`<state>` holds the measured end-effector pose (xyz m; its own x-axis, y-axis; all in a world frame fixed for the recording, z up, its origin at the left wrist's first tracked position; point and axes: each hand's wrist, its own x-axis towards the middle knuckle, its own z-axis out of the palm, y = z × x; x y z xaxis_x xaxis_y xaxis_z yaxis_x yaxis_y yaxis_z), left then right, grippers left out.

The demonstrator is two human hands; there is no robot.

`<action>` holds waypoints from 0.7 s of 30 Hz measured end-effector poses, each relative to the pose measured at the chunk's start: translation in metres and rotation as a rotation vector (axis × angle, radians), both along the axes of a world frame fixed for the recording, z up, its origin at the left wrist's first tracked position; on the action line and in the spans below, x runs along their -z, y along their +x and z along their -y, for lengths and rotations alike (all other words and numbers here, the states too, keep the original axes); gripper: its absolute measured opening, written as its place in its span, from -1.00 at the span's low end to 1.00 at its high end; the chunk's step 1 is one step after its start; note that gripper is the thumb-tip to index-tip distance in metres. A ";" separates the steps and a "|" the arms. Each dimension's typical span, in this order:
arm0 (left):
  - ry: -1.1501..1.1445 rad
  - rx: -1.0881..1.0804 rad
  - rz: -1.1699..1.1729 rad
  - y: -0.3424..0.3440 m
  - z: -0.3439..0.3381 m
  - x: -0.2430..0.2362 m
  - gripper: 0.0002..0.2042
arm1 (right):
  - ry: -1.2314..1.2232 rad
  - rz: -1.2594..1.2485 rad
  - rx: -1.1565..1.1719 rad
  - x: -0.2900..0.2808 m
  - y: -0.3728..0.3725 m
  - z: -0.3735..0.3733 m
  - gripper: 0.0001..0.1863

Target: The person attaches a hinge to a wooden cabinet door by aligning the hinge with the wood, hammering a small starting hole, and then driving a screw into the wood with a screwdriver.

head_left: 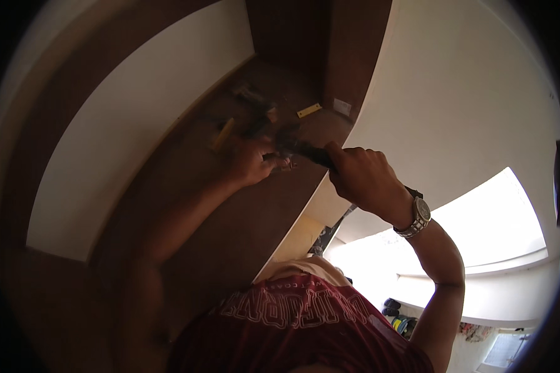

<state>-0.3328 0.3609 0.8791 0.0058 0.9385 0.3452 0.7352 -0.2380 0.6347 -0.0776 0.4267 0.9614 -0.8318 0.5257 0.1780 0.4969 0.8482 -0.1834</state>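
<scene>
My right hand [362,176], with a metal watch [418,218] on its wrist, is closed around the dark handle of a hand tool [305,150] whose head points left. My left hand [253,161] pinches a small metal part [287,164] right at the tool's tip, against the dark brown wooden panel [230,211]. Both hands work at the edge where the brown panel meets the white board [454,99]. What the tool's tip touches is too dark to tell.
Several small items lie on the brown surface beyond the hands: a yellow-handled tool [223,133], a brass hinge plate [309,110], a white piece [341,106], and dark hardware [250,94]. A white panel [137,137] runs along the left. Bright floor with coloured objects [399,322] shows below right.
</scene>
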 end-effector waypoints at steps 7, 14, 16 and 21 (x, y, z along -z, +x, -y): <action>0.306 -0.004 -0.237 0.001 0.013 0.008 -0.88 | 0.015 -0.430 -0.498 -0.027 -0.103 0.037 -0.80; 0.188 0.067 -0.137 0.012 -0.003 0.016 -0.87 | 0.296 0.039 -0.780 0.027 -0.261 0.096 -0.81; 0.128 0.023 -0.066 -0.004 0.007 0.022 -0.86 | 0.212 -0.222 -0.945 0.057 -0.303 0.129 -0.85; 0.229 0.099 -0.204 0.003 -0.009 0.029 -0.89 | 0.120 -0.286 -1.069 0.096 -0.336 0.139 -0.85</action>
<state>-0.3297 0.3701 0.8497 0.1845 0.8279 0.5296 0.8078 -0.4346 0.3981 -0.4132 0.2875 0.8659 -0.7667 -0.4702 0.4372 -0.5476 0.8344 -0.0628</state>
